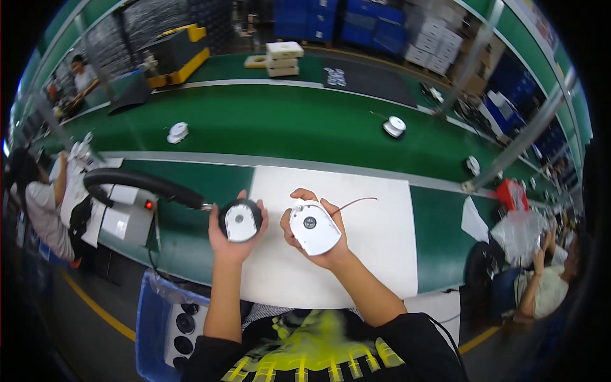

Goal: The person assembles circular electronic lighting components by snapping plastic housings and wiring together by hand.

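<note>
My left hand (232, 245) is closed around a round black part with a white face (240, 223), which has a small grey hub at its middle. In my right hand (334, 254) sits a white plastic housing (316, 230), rounded on one side and cut straighter on the other, with a dark round centre. A thin reddish wire (358, 202) runs out from it to the right. Both parts are held apart, above a white sheet (382, 254) on the green bench. Just left of my left hand ends a black flexible hose (149, 181) with a metal tip.
A grey-white box with a red light (129, 216) stands at the left. Beyond the bench, a green conveyor (267, 121) carries white round units (394, 126). A blue bin (147, 325) with black discs is at lower left. People sit at both sides; a metal post (522, 137) rises right.
</note>
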